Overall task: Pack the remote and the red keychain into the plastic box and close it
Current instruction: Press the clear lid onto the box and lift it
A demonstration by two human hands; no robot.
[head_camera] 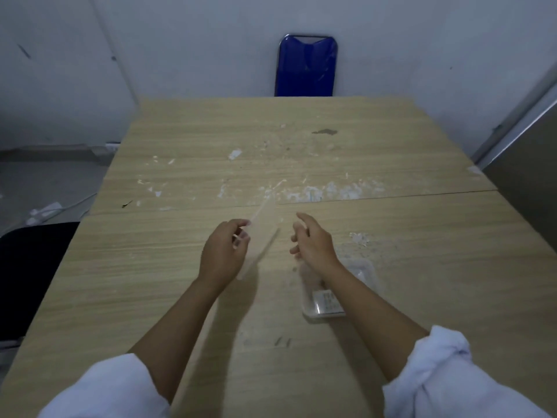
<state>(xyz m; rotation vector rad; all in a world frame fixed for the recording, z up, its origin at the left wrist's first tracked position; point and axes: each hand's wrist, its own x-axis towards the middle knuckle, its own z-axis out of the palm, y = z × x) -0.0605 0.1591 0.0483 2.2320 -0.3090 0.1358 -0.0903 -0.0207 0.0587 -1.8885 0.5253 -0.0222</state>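
A clear plastic box (pixel 361 273) lies on the wooden table (pixel 180 282) under my right forearm, with a white remote (pixel 327 301) partly visible inside it. My left hand (pixel 224 251) holds the transparent lid (pixel 262 233) tilted in the air, its long edge running up and away from me. My right hand (pixel 312 241) hovers just right of the lid with fingers apart and nothing in it. I cannot make out the red keychain.
A blue chair back (pixel 306 66) stands behind the far edge of the table. White flecks and scuffs (pixel 319 191) mark the table's middle. A black seat (pixel 33 276) sits beside the table's left edge. A grey wall closes in at the right.
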